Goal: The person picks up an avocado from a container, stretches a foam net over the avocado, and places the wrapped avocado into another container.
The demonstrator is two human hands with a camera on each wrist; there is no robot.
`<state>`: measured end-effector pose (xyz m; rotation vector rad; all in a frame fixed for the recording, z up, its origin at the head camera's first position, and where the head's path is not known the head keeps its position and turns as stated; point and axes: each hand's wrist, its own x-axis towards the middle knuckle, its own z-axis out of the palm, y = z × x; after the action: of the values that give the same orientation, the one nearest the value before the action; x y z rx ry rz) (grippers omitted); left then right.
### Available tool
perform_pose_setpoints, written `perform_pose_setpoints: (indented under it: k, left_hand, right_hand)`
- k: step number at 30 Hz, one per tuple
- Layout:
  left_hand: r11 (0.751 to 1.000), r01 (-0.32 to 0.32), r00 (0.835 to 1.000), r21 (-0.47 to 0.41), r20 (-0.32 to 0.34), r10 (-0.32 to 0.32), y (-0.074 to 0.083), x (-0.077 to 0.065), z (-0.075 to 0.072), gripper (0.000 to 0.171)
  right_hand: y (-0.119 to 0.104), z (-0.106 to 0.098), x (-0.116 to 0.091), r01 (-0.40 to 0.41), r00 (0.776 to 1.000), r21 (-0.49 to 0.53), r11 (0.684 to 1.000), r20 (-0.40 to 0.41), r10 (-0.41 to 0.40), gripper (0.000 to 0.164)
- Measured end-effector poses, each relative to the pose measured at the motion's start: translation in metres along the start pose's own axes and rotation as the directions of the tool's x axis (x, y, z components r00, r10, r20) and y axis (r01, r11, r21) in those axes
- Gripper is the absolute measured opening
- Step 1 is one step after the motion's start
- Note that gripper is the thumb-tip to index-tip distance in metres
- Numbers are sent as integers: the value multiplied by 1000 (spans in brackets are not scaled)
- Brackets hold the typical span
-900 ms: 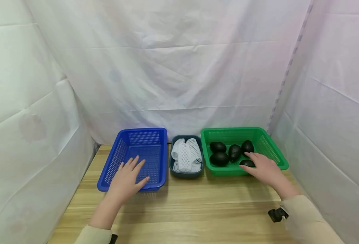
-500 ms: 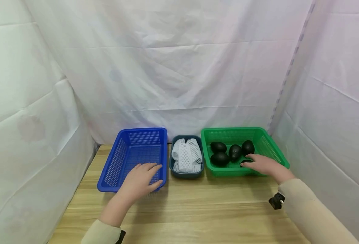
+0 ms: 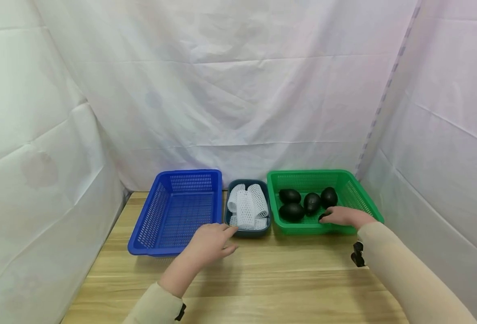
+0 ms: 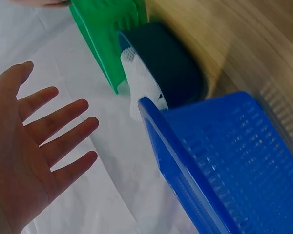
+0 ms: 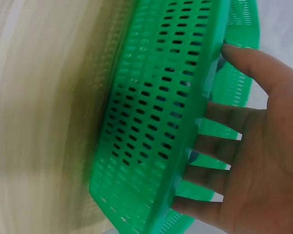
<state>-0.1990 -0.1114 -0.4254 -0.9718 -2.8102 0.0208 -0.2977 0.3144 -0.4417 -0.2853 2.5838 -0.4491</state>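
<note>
Since the earlier frames, the left hand [image 3: 210, 242] has swung from over the blue perforated plastic basket [image 3: 143, 250] to the near edge of the dark teal plastic bin [image 3: 251, 233] of white foam-mesh sleeves [image 3: 245, 209], its fingers spread wide. The right hand [image 3: 343, 216] has sunk lower into the green perforated plastic basket [image 3: 299, 228], covering most of the nearest black oval avocado [image 3: 323, 216] there; with its fingertips hidden, I cannot tell whether they grip it.
</note>
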Motion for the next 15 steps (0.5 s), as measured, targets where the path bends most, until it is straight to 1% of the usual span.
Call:
perform_pose_setpoints:
  k: [5,10,15]
  left_hand:
    - [999,-48,999,24,7,48,9,8,4,46]
    - [998,-62,998,19,2,62,16,14,8,44]
    - [998,-63,998,25,27,62,22,15,10,43]
  right_hand:
    - [3,-2,10,-10,999,-26,1000,32,11,68]
    - [4,-3,15,-13,998,-55,998,68,17,66]
    - [7,0,19,8,999,-36,999,50,-6,61]
